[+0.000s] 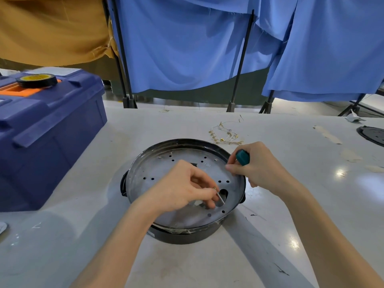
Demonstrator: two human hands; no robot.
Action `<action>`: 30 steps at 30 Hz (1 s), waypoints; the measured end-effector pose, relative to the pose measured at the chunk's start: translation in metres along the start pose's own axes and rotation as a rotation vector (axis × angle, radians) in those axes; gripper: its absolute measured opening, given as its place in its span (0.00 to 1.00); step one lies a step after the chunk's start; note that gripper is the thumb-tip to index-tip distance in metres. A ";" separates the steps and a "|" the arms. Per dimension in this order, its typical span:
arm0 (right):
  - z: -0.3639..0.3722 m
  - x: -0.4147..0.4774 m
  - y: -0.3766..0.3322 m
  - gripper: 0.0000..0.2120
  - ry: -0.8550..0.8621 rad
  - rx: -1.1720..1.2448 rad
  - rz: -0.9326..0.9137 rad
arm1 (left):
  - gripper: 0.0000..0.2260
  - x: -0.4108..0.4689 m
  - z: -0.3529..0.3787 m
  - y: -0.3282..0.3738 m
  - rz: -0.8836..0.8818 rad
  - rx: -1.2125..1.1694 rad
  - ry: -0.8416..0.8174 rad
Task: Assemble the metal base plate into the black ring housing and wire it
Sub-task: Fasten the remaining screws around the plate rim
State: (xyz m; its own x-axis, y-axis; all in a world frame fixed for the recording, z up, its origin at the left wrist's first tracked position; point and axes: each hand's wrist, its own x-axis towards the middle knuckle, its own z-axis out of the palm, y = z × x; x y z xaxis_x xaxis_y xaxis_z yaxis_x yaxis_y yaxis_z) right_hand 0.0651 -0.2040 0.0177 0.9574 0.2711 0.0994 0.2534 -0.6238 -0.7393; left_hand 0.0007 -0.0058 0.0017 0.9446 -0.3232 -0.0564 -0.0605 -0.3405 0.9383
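Now left hand [182, 183] pinches thin wire [220, 198] over metal base plate [153, 165]; right hand [261, 167] fingers [234, 168] wrap teal screwdriver [242, 157].

base plate [160, 169] in ring housing [187, 235] | toolbox [52, 132] left, tape roll [37, 80] on it | wires [225, 135] behind housing

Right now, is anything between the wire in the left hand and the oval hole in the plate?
Nothing visible. The left hand pinches the wire right at the oval hole; the right hand and screwdriver sit aside at the plate rim.
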 end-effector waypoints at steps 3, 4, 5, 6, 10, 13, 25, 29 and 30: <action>0.003 0.001 0.001 0.05 -0.019 -0.003 0.009 | 0.04 0.002 0.002 0.000 0.001 0.019 -0.036; 0.003 0.001 0.002 0.05 -0.022 0.000 0.015 | 0.04 0.002 0.003 0.000 0.003 0.027 -0.035; 0.003 0.002 0.002 0.05 -0.025 0.002 0.020 | 0.04 0.002 0.004 -0.001 0.006 0.033 -0.031; 0.003 0.002 0.003 0.05 -0.029 0.004 0.022 | 0.04 0.003 0.005 -0.001 0.010 0.038 -0.029; 0.004 0.002 0.004 0.06 -0.043 0.010 0.030 | 0.04 0.004 0.005 -0.001 0.022 0.107 -0.041; 0.004 0.001 0.003 0.05 -0.048 0.010 0.033 | 0.05 0.004 0.006 0.001 0.032 0.175 -0.057; 0.004 0.001 0.002 0.06 -0.051 -0.025 0.028 | 0.06 0.006 0.009 0.006 0.153 0.396 -0.050; 0.004 0.001 0.002 0.06 -0.050 -0.013 0.022 | 0.07 0.005 0.012 0.009 0.187 0.480 -0.047; 0.004 0.001 0.002 0.06 -0.050 -0.010 0.021 | 0.08 0.004 0.012 0.010 0.193 0.499 -0.045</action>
State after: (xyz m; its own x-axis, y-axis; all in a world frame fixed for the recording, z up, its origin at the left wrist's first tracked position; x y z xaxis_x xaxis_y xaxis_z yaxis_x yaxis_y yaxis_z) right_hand 0.0659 -0.2018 0.0140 0.9546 0.2936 0.0504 0.2346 -0.6367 -0.7345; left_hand 0.0003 -0.0213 0.0069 0.8872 -0.4552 0.0758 -0.3877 -0.6462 0.6573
